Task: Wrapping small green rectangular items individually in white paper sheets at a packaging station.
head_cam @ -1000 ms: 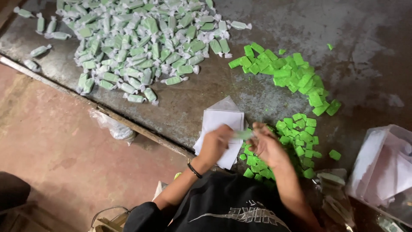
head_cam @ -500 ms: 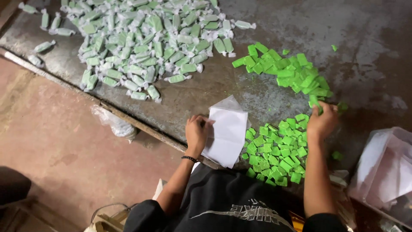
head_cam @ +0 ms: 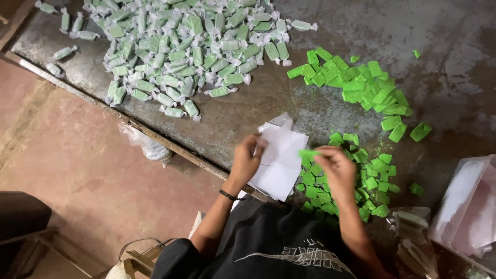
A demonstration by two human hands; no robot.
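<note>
Wrapping step in hand: right hand (head_cam: 338, 168) pinches a green candy (head_cam: 308, 153); left hand (head_cam: 247, 157) grips the top paper (head_cam: 281, 157) just beside it. Next move calls for setting candy on paper squarely.

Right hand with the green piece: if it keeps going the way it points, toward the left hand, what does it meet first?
Most likely the white paper sheets. The right hand holds a green piece whose tip nearly reaches their edge, with the left hand at the far side. Height above the paper is unclear.
</note>
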